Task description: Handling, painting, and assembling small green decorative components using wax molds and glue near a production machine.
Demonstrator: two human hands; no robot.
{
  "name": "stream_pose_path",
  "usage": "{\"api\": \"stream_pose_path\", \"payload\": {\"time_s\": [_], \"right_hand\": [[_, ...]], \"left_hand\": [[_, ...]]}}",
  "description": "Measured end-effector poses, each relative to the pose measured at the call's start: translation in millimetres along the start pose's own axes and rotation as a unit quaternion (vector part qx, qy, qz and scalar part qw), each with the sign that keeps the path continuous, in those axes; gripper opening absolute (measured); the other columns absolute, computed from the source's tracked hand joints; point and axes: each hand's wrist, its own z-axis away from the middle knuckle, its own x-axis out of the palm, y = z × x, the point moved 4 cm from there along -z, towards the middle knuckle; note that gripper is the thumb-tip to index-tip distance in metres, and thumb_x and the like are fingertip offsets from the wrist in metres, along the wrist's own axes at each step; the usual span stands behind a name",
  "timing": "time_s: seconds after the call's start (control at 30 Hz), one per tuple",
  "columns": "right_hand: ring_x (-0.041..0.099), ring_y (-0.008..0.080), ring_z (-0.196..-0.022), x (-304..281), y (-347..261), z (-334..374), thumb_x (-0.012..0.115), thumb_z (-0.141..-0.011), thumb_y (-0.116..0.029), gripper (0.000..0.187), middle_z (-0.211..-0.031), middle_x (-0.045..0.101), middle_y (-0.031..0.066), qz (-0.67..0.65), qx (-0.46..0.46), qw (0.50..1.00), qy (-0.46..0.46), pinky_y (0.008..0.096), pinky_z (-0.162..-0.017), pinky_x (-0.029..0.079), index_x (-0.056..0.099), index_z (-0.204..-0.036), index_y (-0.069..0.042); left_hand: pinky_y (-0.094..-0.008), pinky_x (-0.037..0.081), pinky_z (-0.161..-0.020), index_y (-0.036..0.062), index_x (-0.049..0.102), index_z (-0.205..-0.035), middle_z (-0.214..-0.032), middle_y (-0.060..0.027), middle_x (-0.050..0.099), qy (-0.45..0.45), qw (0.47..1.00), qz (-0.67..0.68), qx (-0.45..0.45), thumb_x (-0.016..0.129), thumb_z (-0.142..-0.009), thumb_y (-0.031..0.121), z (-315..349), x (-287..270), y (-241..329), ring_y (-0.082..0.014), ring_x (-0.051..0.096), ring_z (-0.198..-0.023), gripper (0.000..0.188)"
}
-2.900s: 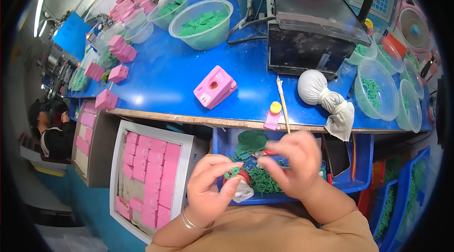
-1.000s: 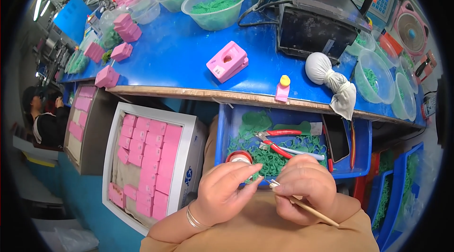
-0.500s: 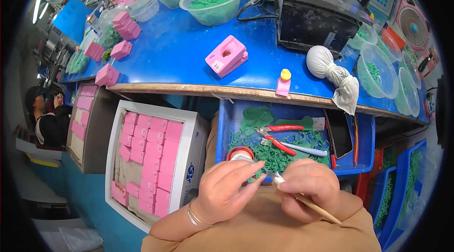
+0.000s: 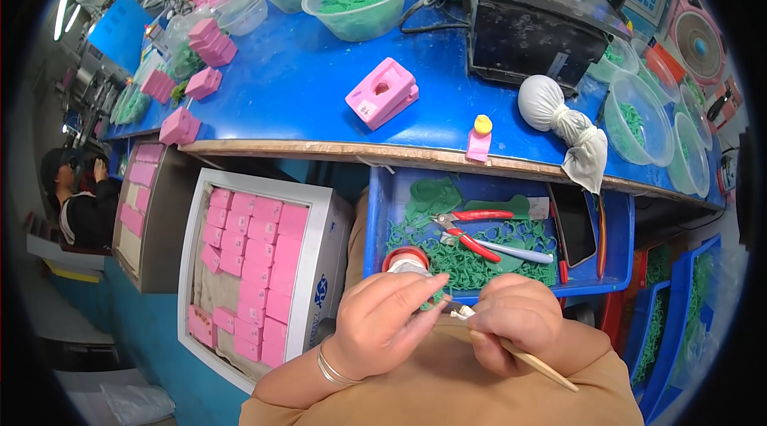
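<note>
Over my lap, just in front of the blue tray, both hands work close together. My left hand (image 4: 385,319) is closed in a pinch on what looks like a small green piece (image 4: 437,298), mostly hidden by the fingers. In my right hand (image 4: 515,320) is a slim tool with a wooden handle (image 4: 537,364). Its pale tip (image 4: 462,312) points at the left fingertips; its exact kind is unclear. Beyond my left fingers, a red-rimmed round container (image 4: 406,258) with something white stands in the blue tray (image 4: 511,292) among green shreds (image 4: 455,266).
Red-handled cutters (image 4: 475,245), a pale-blue handled tool (image 4: 519,253) and a phone (image 4: 577,226) lie in the tray. On the blue table sit a pink block mould (image 4: 390,90), a cloth bundle (image 4: 543,102) and a bowl of green pieces (image 4: 358,14). A white box (image 4: 319,246) holds pink blocks.
My right hand has turned slightly and the tool's tip has shifted a little left and down, showing more of its pale end. My left hand stays nearly still.
</note>
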Motion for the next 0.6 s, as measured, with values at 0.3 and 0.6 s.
{"api": "stream_pose_path", "payload": {"time_s": [0.3,0.6], "right_hand": [[0.052,0.0222,-0.047,1.3,1.9,0.4,0.07,-0.064,0.003,0.025,-0.063,0.056,0.0088,0.029,0.018,0.999,-0.013,0.0308,-0.045,0.042,0.057,-0.085,0.002],[0.053,0.0226,-0.049,5.8,2.4,-1.2,0.067,-0.064,0.004,0.024,-0.068,0.058,0.0104,0.038,0.015,0.999,-0.034,0.0313,-0.047,0.043,0.057,-0.086,0.001]], "left_hand": [[-0.0311,0.049,-0.058,0.0007,0.065,-0.101,-0.083,-0.0116,0.062,-0.004,1.0,-0.01,0.019,0.073,-0.064,0.0,0.1,-0.9,-0.6,-0.0246,0.06,-0.067,0.038],[-0.031,0.049,-0.058,0.0004,0.065,-0.102,-0.083,-0.011,0.062,0.01,0.997,-0.038,0.063,0.072,-0.064,0.001,1.7,-0.4,-2.2,-0.0241,0.059,-0.066,0.039]]}}
